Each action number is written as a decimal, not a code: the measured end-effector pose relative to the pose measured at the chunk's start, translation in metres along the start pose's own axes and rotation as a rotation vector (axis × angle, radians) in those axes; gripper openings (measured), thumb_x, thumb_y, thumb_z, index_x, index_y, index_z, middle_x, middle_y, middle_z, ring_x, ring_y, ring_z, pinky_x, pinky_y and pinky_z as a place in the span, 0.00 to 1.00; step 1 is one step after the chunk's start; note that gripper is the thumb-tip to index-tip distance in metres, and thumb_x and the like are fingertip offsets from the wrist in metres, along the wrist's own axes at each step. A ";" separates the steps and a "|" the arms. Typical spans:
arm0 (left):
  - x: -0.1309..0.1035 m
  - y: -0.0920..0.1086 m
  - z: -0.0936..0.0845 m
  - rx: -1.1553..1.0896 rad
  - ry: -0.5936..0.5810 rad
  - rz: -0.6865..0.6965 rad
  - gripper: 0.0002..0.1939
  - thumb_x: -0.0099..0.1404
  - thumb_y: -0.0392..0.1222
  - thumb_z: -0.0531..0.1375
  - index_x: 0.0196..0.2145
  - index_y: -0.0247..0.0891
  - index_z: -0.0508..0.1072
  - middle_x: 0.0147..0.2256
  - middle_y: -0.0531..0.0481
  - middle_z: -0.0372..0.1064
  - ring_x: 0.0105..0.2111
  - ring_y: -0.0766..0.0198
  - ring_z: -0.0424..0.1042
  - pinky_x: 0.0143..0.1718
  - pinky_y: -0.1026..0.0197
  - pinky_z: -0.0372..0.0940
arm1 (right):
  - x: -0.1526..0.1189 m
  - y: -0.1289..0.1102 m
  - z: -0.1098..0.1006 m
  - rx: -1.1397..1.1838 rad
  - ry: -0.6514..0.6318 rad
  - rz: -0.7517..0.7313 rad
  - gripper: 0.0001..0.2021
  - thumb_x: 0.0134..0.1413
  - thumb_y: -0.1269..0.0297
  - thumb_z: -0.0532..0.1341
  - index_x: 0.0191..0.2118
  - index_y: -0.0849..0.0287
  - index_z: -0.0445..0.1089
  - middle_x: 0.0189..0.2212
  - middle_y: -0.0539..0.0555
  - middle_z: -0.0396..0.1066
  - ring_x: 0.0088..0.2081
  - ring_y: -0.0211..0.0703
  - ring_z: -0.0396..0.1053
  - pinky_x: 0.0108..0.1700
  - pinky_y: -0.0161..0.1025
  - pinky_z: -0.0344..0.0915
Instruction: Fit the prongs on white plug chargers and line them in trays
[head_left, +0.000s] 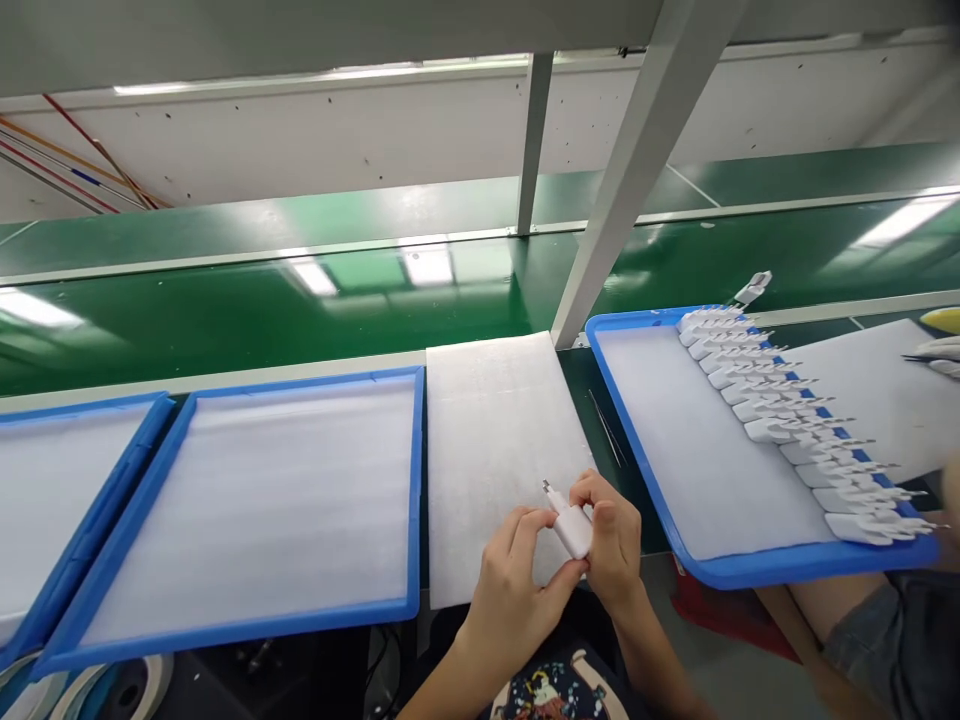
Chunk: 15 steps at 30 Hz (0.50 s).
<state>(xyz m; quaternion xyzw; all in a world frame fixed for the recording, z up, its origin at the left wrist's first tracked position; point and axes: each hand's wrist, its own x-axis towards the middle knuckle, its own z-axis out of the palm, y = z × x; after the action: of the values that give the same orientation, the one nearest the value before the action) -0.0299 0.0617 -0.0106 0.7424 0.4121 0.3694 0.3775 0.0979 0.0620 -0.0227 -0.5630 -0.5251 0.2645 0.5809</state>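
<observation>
A white plug-in charger (574,530) with two metal pins is held between both of my hands, just over the lower part of a white foam sheet (495,430). My left hand (517,570) pinches its left side and lower end with thumb and fingers. From the right, my right hand (616,540) grips the charger's other side, its fingers curled. The pins point up and to the left. To the right of the sheet lies a pair of tweezers (606,428). Farther right, a blue tray (705,570) holds rows of similar white chargers (772,405).
Left of the sheet is a blue-rimmed tray (417,480) with a white liner, and another blue tray (82,540) beside it. A slanted metal post (637,180) rises behind the sheet. At the right edge a co-worker's gloved hand (941,350) shows. Tape rolls (146,685) sit lower left.
</observation>
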 end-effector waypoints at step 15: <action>0.002 -0.019 -0.020 0.002 0.108 0.076 0.18 0.63 0.30 0.53 0.50 0.40 0.61 0.48 0.44 0.62 0.50 0.60 0.64 0.48 0.54 0.64 | 0.016 -0.009 -0.014 0.276 -0.535 0.313 0.15 0.57 0.56 0.58 0.46 0.59 0.64 0.37 0.54 0.69 0.39 0.42 0.68 0.40 0.39 0.68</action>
<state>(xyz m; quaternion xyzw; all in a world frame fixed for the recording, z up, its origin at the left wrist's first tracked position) -0.0530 0.0758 -0.0178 0.7370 0.4035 0.4225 0.3398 0.1133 0.0695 -0.0068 -0.4634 -0.5254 0.5575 0.4454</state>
